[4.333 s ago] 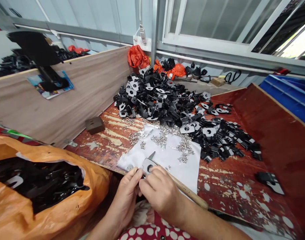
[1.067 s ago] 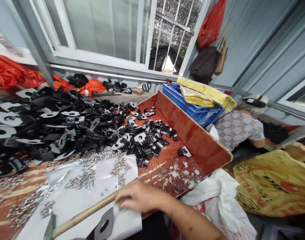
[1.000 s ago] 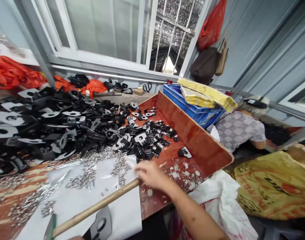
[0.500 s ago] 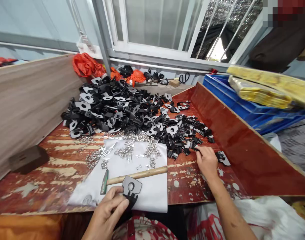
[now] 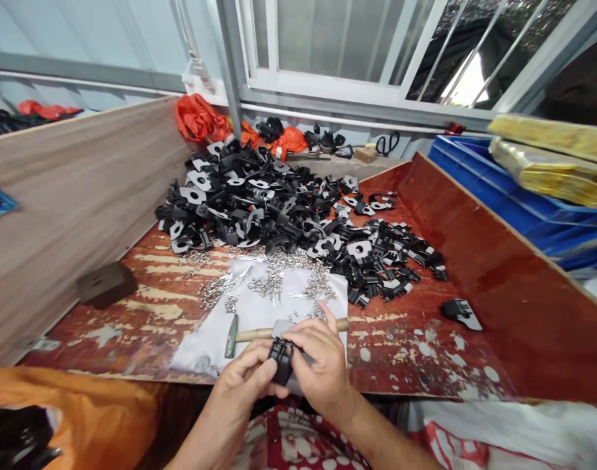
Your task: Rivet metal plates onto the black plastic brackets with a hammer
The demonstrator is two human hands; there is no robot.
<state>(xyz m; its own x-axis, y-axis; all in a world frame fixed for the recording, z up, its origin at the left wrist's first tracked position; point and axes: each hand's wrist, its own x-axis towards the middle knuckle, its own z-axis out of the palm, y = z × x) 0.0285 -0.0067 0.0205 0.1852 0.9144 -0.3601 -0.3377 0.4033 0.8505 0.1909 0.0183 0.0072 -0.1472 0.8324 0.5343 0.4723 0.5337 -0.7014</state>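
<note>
Near the table's front edge, my left hand (image 5: 249, 378) grips a black plastic part (image 5: 281, 359) with a grey plate behind it. Fingers of my right hand (image 5: 322, 362) close on the same part from the other side. Behind my hands a hammer (image 5: 254, 334) with a green head and wooden handle lies on a white sheet (image 5: 205, 346). Small silver rivets (image 5: 269, 282) are heaped at the sheet's far side. Beyond them rises a large pile of black and grey parts (image 5: 249, 196).
A dark block (image 5: 106, 284) sits at the left. One separate black and grey part (image 5: 460, 314) lies at the right. Wooden side boards (image 5: 504, 261) border the table. Past the right board stands a blue crate (image 5: 479, 189) with yellow packs (image 5: 552, 173) on top.
My right hand has come from the small black parts on the right to meet my left hand at the held part. The view has shifted, so the scene sits further right.
</note>
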